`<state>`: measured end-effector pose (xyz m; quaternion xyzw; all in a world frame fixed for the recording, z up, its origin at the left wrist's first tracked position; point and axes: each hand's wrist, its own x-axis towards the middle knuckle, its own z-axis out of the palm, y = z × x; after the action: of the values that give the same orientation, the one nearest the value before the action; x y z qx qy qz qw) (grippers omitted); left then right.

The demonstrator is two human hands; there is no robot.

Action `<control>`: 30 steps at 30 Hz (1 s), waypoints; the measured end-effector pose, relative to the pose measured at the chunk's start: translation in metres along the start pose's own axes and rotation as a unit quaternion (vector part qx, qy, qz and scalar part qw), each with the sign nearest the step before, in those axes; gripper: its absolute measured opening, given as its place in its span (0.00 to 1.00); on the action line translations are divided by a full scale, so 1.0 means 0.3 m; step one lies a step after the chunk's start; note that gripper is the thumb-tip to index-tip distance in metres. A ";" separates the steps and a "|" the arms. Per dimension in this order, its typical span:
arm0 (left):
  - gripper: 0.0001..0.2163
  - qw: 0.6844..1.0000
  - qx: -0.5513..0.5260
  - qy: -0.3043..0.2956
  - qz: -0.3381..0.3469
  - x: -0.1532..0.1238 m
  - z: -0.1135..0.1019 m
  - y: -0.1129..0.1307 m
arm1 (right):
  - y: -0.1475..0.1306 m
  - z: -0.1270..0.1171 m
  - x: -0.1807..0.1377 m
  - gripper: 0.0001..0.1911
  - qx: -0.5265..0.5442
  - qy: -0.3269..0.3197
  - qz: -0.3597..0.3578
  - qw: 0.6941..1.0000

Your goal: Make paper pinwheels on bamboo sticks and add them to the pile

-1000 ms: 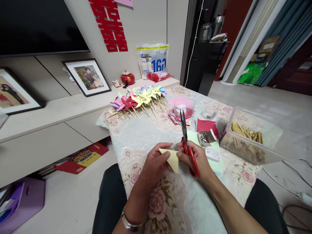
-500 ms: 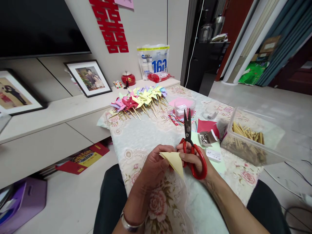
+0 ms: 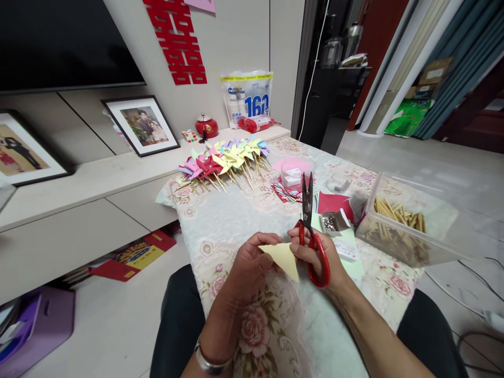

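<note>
A piece of pale yellow paper (image 3: 284, 258), folded to a triangle, is pinched between the thumb and fingers of my left hand (image 3: 252, 265). My right hand (image 3: 321, 257) has red-handled scissors (image 3: 308, 210) hooked in it, blades pointing up and away and slightly apart. The right thumb and a fingertip also touch the paper's upper right corner. Both hands are over the near part of the table, above the flowered tablecloth (image 3: 252, 210). Part of the scissors' handles is hidden by my right fingers.
Several paper pinwheels (image 3: 232, 160) on sticks lie at the table's far left. A clear plastic bin (image 3: 394, 244) of short sticks stands on the right. Near my right hand are an open small box (image 3: 334, 223) of metal pins, red paper (image 3: 334, 203) and a round clear container (image 3: 297, 173).
The folded paper has turned so its flat face shows more and its layered edges no longer show. The scissors have swung slightly right and stand more upright.
</note>
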<state>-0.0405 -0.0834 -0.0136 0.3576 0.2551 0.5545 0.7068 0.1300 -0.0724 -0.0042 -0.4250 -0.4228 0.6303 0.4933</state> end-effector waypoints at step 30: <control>0.15 0.988 -0.101 0.115 -0.032 0.011 -0.043 0.021 | -0.031 -0.164 -0.350 0.30 -0.143 -0.150 0.111 0.972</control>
<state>-0.0531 -0.0766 -0.0165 0.2094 0.2889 0.5921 0.7225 0.1953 -0.1685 0.0034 -0.4364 -0.5276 0.6706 0.2854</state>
